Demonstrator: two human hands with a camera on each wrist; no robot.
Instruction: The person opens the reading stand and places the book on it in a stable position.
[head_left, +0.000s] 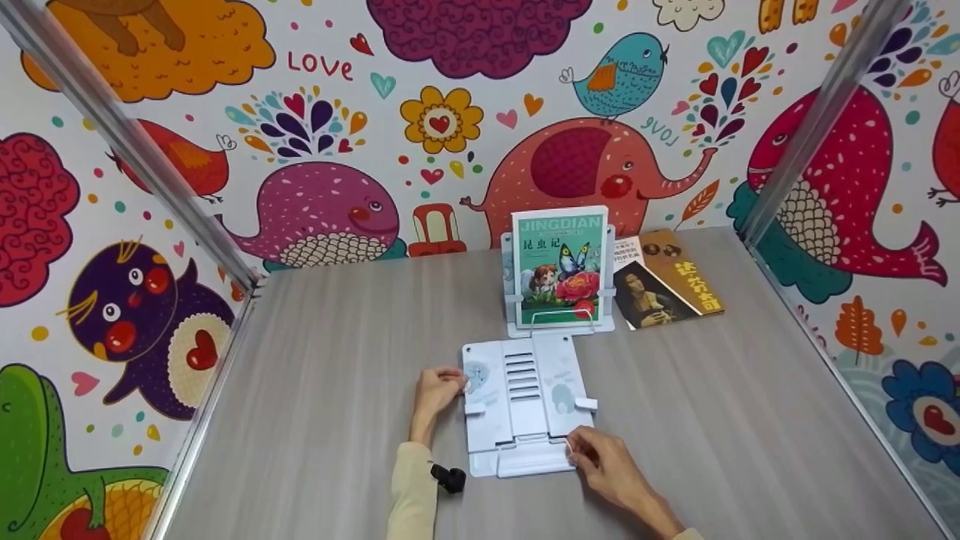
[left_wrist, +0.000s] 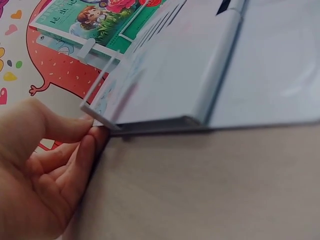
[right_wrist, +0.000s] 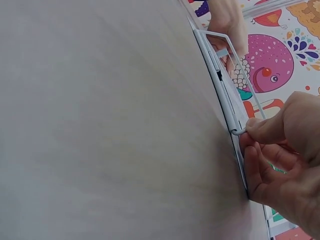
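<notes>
A white folding book stand [head_left: 486, 427] lies flat on the table, with slots down its middle and small clips at both sides. With thumb and fingers my left hand [head_left: 436, 391] pinches its left edge, near the upper corner. In the left wrist view, the hand [left_wrist: 47, 155] holds the corner of the panel [left_wrist: 165, 85]. At the stand's lower right, my right hand [head_left: 606, 459] pinches the end of a white wire page holder [right_wrist: 235, 52]. The right wrist view shows the wire raised from the stand's front edge, thumb and fingertips at its bend.
Behind it a second stand [head_left: 609, 319] holds a green book [head_left: 559, 262] upright behind its wire. Two overlapping books [head_left: 667, 281] lie to the right of that. The table [head_left: 337, 360] meets patterned walls at the back and sides.
</notes>
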